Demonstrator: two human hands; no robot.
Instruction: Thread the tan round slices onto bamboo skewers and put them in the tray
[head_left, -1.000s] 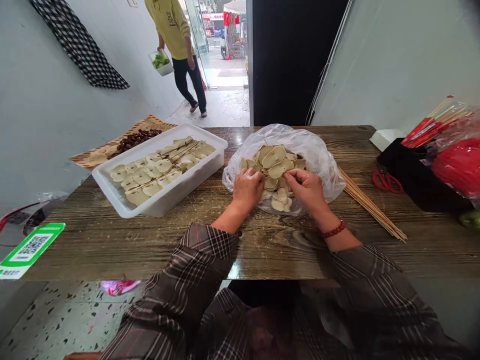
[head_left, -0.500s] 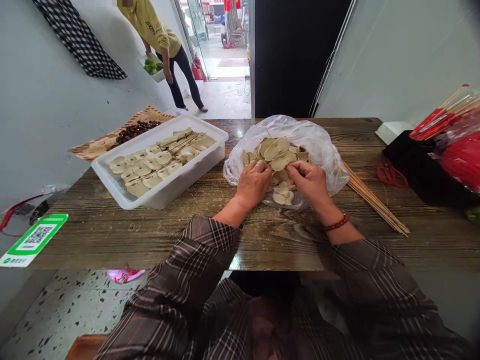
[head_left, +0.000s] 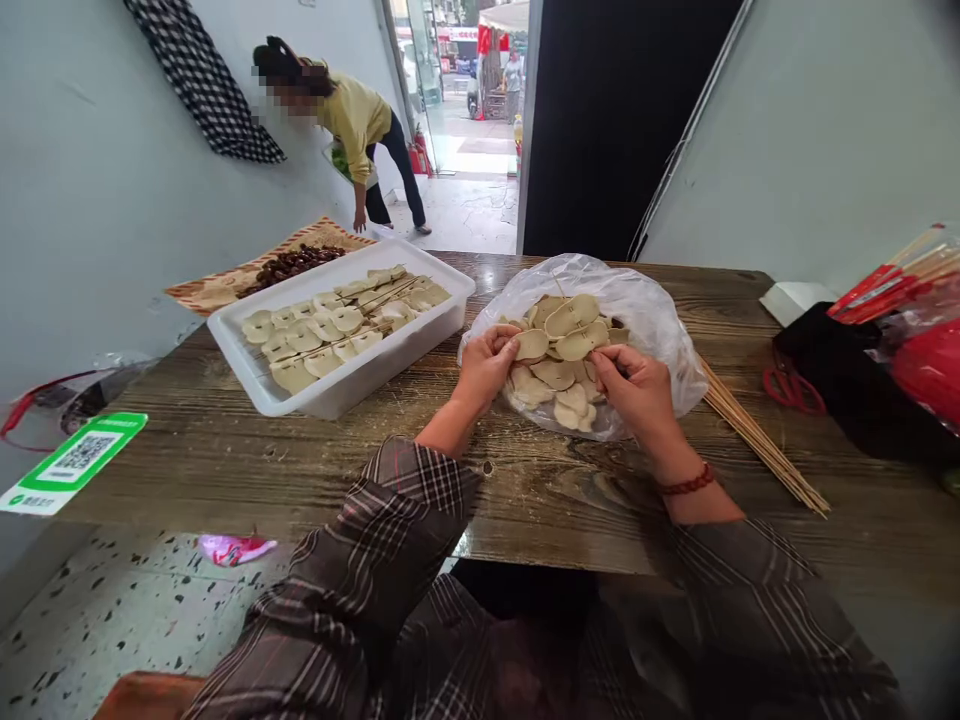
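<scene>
My left hand [head_left: 484,368] pinches a thin, pale beige oval slice [head_left: 532,346] by its left side. My right hand [head_left: 637,385] is closed at the lower right edge of a skewer of the same slices [head_left: 574,315]. Its thumb and fingertips press together there; the lower end of the stick is hidden. Both hands are over an opened clear plastic bag [head_left: 652,310], where more loose slices [head_left: 576,400] lie in a heap. Left of the hands, a white plastic tub [head_left: 337,395] holds rows of slices threaded on sticks [head_left: 322,330].
Bare bamboo skewers [head_left: 769,440] lie right of the bag, near red-handled scissors [head_left: 795,390] and a black bag [head_left: 847,390]. Dark red pieces [head_left: 292,265] rest on patterned paper behind the tub. A QR card [head_left: 79,460] is at left. A person [head_left: 367,130] bends beyond the table [head_left: 360,500].
My left hand has moved slightly left and now shows a separate slice in its pinch. My right hand stays by the skewered slices. The person behind has bent down; the view has shifted.
</scene>
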